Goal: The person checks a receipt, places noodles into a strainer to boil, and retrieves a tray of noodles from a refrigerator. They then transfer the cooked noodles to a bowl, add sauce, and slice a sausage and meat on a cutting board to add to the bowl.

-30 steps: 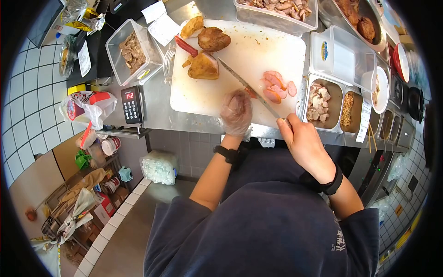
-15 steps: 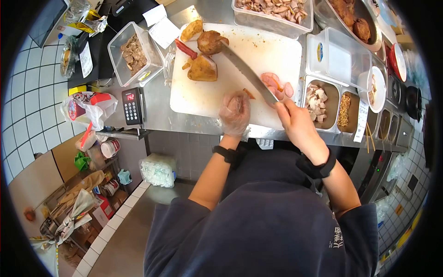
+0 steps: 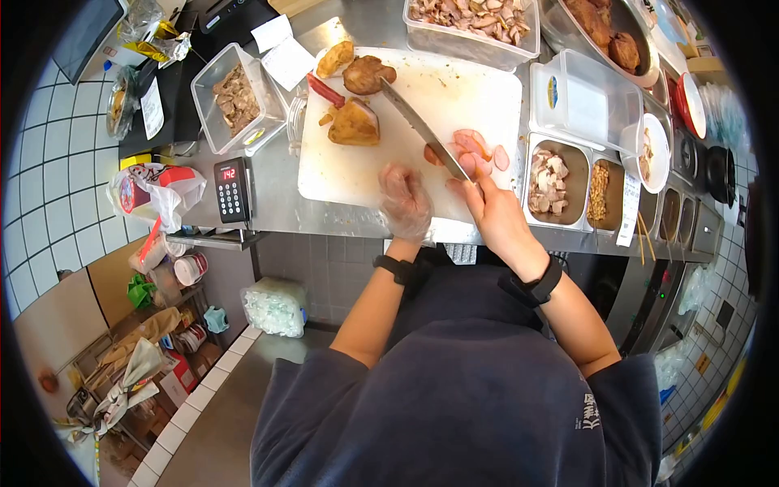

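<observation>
My right hand (image 3: 503,219) grips the handle of a long kitchen knife (image 3: 426,130), its blade slanting up and left across the white cutting board (image 3: 341,178). Pink sausage slices (image 3: 471,144) lie close to the blade near the handle, some to its right and a small piece on its left. My left hand (image 3: 406,201), in a clear plastic glove, is at the board's front edge, fingers loosely curled with nothing visible in them. Browned meat pieces (image 3: 355,123) and a red sausage (image 3: 325,90) rest on the board's left; the blade tip is beside a round browned piece (image 3: 367,75).
Left of the board are a tub of cut meat (image 3: 235,101) and a scale (image 3: 232,191) reading 142. A larger meat tub (image 3: 471,40) stands behind. To the right are a clear container (image 3: 584,97), chopped meat (image 3: 549,180), peanuts (image 3: 599,191) and a white bowl (image 3: 657,158).
The right hand and knife have shifted slightly left and down. The small sausage piece by the left hand now lies up against the blade, and the left hand is apart from it.
</observation>
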Motion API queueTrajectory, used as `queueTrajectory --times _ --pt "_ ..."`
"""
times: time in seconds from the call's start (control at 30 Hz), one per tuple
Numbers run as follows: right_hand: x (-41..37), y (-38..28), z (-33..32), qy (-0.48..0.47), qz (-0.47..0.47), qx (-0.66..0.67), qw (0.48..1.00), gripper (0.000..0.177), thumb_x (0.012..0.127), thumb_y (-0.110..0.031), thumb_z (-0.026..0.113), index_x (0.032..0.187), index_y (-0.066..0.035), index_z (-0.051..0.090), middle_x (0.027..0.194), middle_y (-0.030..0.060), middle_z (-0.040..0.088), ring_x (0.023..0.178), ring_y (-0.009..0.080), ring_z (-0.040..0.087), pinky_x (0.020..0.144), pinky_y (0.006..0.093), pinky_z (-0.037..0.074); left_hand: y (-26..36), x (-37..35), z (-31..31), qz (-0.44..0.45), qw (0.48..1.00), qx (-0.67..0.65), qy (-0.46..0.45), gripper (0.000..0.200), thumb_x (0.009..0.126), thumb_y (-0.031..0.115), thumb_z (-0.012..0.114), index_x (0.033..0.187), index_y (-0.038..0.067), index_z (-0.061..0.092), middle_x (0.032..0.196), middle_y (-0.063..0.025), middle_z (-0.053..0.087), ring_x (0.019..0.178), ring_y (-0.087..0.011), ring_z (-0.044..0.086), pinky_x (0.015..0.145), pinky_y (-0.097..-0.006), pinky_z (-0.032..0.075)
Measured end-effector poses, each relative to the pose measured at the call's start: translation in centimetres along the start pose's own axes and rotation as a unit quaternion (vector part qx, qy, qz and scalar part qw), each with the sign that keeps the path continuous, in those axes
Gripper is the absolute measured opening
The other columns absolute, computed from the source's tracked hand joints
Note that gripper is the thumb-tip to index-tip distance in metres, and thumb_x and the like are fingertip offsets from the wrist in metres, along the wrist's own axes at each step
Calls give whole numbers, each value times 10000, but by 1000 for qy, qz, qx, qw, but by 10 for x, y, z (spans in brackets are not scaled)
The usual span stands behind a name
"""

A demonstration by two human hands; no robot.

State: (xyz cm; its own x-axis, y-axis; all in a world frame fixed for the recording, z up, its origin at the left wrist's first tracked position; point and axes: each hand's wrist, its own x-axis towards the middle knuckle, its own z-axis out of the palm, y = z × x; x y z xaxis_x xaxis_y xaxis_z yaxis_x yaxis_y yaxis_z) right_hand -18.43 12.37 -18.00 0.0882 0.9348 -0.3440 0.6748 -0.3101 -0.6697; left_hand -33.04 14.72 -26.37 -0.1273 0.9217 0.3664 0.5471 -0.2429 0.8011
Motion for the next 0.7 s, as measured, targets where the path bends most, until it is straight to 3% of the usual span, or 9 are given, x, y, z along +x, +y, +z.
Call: queueTrajectory --times 0.23,0.33,0.4,0.57,0.7 --pt "3 -10 -20 -1 -12 27 1000 363 929 -347 471 879 4 548 634 234 591 634 430 587 596 491 457 -3 3 3 33 999 -14 19 117 867 14 528 978 34 494 974 -174 540 925 -346 540 765 -419 453" --pt "-10 -17 -25 -15 -19 -11 1000 361 926 -346 474 870 4 540 632 234 596 614 423 593 583 495 468 -4 0 4 6 999 -30 18 122 870 15 522 985 33 487 981 -173 534 919 -341 529 778 -412 444" --pt "-16 -18 -14 -18 8 -118 993 345 920 -332 485 849 2 527 624 236 597 593 418 598 560 502 477 -4 -2 4 -33 998 -57 14 121 872 18 518 987 33 481 973 -168 526 907 -332 519 790 -402 436" --pt "-7 -6 8 8 -22 -91 996 352 916 -340 479 837 1 508 613 238 594 593 422 601 553 501 485 -7 -5 5 -16 998 -57 15 96 882 31 506 973 28 477 965 -166 516 907 -325 510 795 -395 431" --pt "7 2 -11 7 -23 -55 998 397 925 -350 455 893 22 590 648 235 604 643 422 607 626 488 495 -4 -2 6 -8 999 -31 33 80 893 46 494 966 21 475 970 -165 515 918 -322 510 807 -396 426"
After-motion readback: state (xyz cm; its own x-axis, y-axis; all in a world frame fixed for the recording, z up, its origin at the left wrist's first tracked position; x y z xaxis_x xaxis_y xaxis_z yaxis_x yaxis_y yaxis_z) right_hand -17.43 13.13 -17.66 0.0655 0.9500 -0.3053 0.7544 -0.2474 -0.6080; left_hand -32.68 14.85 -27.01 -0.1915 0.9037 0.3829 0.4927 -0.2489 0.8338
